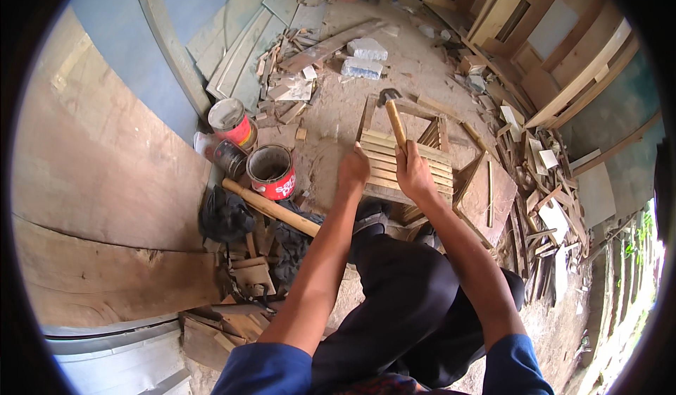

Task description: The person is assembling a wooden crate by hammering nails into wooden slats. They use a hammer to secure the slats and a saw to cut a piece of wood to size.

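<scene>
My right hand (415,173) is closed round the wooden handle of a hammer (396,124). Its dark head points away from me, above the far part of a small slatted wooden frame (384,173). Several pale slats lie side by side across the frame's near part, while its far part is open between the side rails. At the left end of the slats, my left hand (354,168) grips the frame's edge, thumb uppermost; its other fingers are mostly hidden. The frame rests low, just in front of my shoes (371,219).
To the left stand a red paint can (273,186) and another can (229,117), near a long round wooden pole (271,207). Two pale blocks (362,67) lie farther off. Scrap wood (546,205) is heaped at right, beside a wooden board (486,194). Panels (98,134) line the left wall.
</scene>
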`<act>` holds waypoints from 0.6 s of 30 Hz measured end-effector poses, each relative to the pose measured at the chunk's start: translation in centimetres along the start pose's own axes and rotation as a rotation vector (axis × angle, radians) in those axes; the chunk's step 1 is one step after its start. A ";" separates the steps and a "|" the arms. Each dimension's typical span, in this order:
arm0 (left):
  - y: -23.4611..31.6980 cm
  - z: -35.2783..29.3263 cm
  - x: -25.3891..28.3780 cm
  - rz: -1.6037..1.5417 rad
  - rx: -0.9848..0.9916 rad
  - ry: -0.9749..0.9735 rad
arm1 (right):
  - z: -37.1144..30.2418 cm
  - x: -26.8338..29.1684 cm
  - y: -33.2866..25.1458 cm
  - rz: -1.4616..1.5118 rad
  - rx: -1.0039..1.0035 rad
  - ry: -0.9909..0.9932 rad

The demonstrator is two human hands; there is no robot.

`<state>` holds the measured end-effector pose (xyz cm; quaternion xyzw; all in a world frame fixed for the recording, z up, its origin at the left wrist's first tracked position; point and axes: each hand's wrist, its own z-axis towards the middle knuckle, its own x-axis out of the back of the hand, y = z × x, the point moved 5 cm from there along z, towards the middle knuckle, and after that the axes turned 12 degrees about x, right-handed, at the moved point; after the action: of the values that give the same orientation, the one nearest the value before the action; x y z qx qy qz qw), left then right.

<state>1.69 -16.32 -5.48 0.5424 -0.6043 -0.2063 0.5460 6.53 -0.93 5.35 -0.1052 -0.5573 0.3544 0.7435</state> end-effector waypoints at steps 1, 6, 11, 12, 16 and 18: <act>-0.3 -0.2 -0.1 0.017 0.017 -0.016 | -0.3 0.1 -0.2 0.015 0.048 0.062; 0.1 -0.4 0.2 0.026 0.005 0.059 | -0.3 -1.8 0.0 -0.027 0.043 -0.062; 1.1 -0.5 0.6 -0.014 0.025 0.013 | 2.2 -0.8 -0.2 -0.063 0.078 -0.122; 1.2 -0.5 0.7 -0.028 0.041 0.007 | 2.5 -0.6 0.0 -0.102 0.033 -0.148; 1.3 -0.6 0.9 0.011 0.031 0.003 | 1.7 0.2 -0.6 0.087 0.089 0.108; 1.0 -0.4 0.8 0.014 0.046 -0.008 | 1.2 -0.7 0.1 0.052 0.016 0.029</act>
<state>1.79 -16.57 -4.11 0.5497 -0.6148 -0.1908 0.5324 5.35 -1.61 5.17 -0.1190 -0.5407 0.3764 0.7428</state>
